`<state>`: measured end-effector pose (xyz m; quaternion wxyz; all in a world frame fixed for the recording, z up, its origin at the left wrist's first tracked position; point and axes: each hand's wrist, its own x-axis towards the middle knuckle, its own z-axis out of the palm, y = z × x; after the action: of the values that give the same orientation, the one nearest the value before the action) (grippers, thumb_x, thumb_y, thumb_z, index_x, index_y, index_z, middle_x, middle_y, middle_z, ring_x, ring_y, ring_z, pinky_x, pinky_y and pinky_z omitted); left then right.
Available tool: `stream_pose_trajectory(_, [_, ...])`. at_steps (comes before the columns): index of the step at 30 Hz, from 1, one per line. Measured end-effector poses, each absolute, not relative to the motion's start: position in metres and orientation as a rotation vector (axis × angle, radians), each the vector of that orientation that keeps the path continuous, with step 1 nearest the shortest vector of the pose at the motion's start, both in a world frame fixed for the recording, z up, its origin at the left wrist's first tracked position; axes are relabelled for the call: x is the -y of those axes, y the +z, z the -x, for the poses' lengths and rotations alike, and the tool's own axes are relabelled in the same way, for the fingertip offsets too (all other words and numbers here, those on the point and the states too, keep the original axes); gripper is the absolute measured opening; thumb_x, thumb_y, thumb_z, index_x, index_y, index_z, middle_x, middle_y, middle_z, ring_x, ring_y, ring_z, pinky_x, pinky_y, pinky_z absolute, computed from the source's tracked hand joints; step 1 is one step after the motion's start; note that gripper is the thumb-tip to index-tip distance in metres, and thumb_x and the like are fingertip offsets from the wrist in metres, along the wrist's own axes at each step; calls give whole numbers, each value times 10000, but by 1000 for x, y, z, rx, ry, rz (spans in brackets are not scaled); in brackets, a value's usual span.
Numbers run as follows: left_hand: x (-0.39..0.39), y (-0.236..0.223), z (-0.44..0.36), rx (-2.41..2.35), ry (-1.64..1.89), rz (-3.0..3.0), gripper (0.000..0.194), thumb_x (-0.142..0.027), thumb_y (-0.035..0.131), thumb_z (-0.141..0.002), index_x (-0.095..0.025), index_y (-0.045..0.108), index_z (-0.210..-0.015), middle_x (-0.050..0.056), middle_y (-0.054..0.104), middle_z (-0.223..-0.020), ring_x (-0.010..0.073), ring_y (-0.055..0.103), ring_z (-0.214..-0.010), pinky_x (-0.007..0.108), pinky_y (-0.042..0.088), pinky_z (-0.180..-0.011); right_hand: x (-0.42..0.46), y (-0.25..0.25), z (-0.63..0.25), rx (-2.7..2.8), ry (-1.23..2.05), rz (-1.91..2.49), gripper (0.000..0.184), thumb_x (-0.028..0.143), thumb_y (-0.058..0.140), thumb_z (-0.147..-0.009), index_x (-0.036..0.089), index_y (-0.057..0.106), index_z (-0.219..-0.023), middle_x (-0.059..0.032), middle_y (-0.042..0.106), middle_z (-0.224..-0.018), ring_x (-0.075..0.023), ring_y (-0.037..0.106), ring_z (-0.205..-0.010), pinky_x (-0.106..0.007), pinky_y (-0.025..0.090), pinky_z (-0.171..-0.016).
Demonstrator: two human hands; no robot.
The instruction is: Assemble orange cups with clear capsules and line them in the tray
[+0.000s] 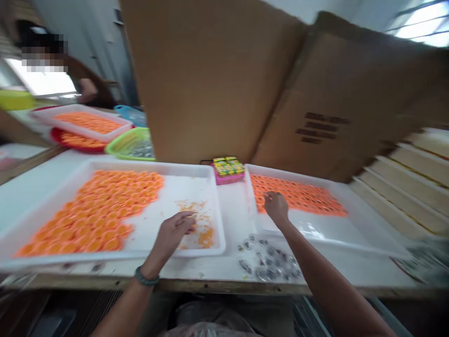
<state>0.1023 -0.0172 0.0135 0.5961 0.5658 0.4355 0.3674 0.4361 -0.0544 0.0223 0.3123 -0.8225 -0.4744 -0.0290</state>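
Note:
My left hand, a bracelet on its wrist, is over the right part of the left white tray, near loose orange crumbs. Its fingers are drawn together; whatever they hold, if anything, is too blurred to name. In the same tray, round orange pieces are spread over the left part. My right hand is at the near edge of the orange pieces with dark centres in the right white tray. Its fingers are pinched together, and their contents are hidden.
Small shiny clear-and-silver pieces lie near the table's front edge. A pink box with yellow-green packets stands between the trays. Cardboard rises behind. Stacked trays are at right; a green basket and a person are at left.

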Motion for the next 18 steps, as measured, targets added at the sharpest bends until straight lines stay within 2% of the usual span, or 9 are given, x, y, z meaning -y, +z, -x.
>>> stream_pose_trajectory(2, [18,16,-101,-957,955,-1304,322,-439,619,-748,-148,664,-878,71,704,-755,199,660,-662,304,524,-627,28,26,-400,1372,-33,2064,213,258,487,-871,124,652,-890,-161,621,-935,-204,602,-795,-335,428,-723])
stream_pose_trajectory(4, [21,16,-99,-952,1108,-1296,275,-424,581,-786,-161,660,-805,50,681,-693,184,642,-637,289,514,-605,2,29,-347,1597,112,1810,188,258,511,-851,154,653,-917,-115,638,-935,-180,595,-758,-310,441,-721])
stream_pose_trajectory(8, [31,16,-90,-1004,1321,-1275,286,-406,505,-842,-185,650,-733,37,650,-647,174,620,-618,277,496,-582,-42,27,-221,2044,596,1269,151,266,548,-836,202,676,-886,-57,645,-872,-155,588,-744,-272,450,-688])
stream_pose_trajectory(11, [39,18,-74,-1033,1389,-1359,290,-377,483,-859,-196,665,-722,43,647,-636,180,609,-608,289,480,-589,-65,16,-146,2270,798,1068,133,265,617,-803,202,679,-902,-38,640,-889,-126,577,-722,-254,444,-700])
stream_pose_trajectory(15, [45,21,-49,-1059,1431,-1476,267,-336,476,-863,-205,668,-732,49,655,-669,191,607,-628,302,467,-610,-79,-2,-94,2502,784,985,290,327,675,-763,205,641,-1024,-48,603,-979,-150,563,-835,-265,432,-744])
stream_pose_trajectory(18, [47,18,-36,-1090,1422,-1456,282,-336,461,-869,-203,670,-734,55,660,-687,193,608,-633,300,465,-597,-81,-13,-83,2653,700,960,314,346,677,-761,202,634,-1037,-53,581,-985,-175,543,-910,-275,421,-772])
